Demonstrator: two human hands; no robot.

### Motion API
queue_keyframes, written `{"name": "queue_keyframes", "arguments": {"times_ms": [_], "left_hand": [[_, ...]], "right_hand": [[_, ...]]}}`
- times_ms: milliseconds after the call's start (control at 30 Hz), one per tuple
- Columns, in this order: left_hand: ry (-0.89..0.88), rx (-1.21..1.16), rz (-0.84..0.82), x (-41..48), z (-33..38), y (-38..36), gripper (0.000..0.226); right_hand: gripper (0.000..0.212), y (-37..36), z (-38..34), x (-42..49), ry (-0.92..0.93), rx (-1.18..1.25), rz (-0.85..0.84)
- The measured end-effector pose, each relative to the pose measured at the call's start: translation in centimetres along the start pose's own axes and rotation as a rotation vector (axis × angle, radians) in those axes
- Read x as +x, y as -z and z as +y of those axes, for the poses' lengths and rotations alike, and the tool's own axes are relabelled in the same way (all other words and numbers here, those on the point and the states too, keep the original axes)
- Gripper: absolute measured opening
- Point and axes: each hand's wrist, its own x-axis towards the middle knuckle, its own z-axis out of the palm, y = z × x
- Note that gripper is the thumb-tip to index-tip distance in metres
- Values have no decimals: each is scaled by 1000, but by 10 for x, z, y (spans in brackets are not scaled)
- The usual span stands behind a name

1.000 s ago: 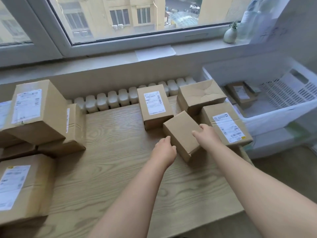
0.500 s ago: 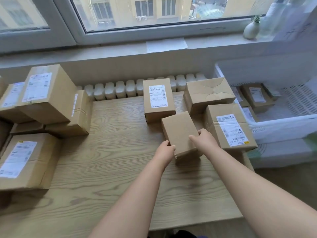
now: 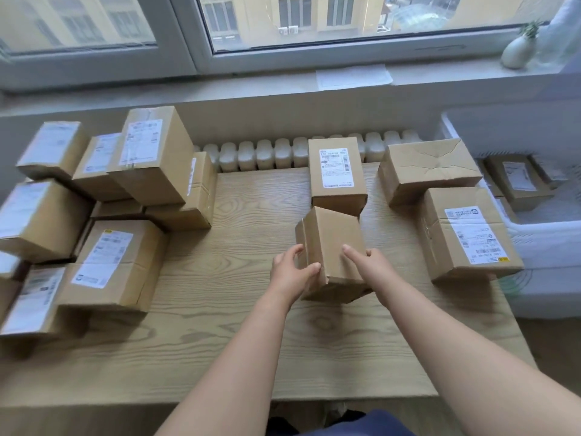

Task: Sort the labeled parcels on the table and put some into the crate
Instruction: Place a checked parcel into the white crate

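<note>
Gripping a plain cardboard box (image 3: 334,243) at its near edge, left hand (image 3: 292,275) and right hand (image 3: 368,266) both clasp it. Bare wooden table (image 3: 220,341) at 8 o'clock; labeled parcel (image 3: 337,176) just beyond at 12.

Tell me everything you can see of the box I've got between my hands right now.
The small plain brown cardboard box is a closed oblong carton with no label on the faces that show; glossy tape seems to run along its left side. It sits tilted over the wooden table, in front of the white-labelled cardboard parcel; whether they touch is unclear. The left hand grips its left side, the right hand its right.
</note>
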Motion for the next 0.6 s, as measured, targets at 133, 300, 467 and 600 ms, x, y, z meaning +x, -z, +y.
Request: {"name": "queue_keyframes", "arguments": {"times_ms": [133,300,467,600], "left_hand": [[91,-258,-97,-7,-8,29,70],[54,-260,8,-3,-14,46,86],[58,-113,-30,-3,-35,44,59],[68,-95,-62,4,-40,38,50]], "right_hand": [[76,-34,-5,-11,-65,70,-113],[65,-70,-6,-24,-118,123,-151],[65,-79,3,-31,-184,90,-128],[63,-76,5,-30,-153,85,-100]]}}
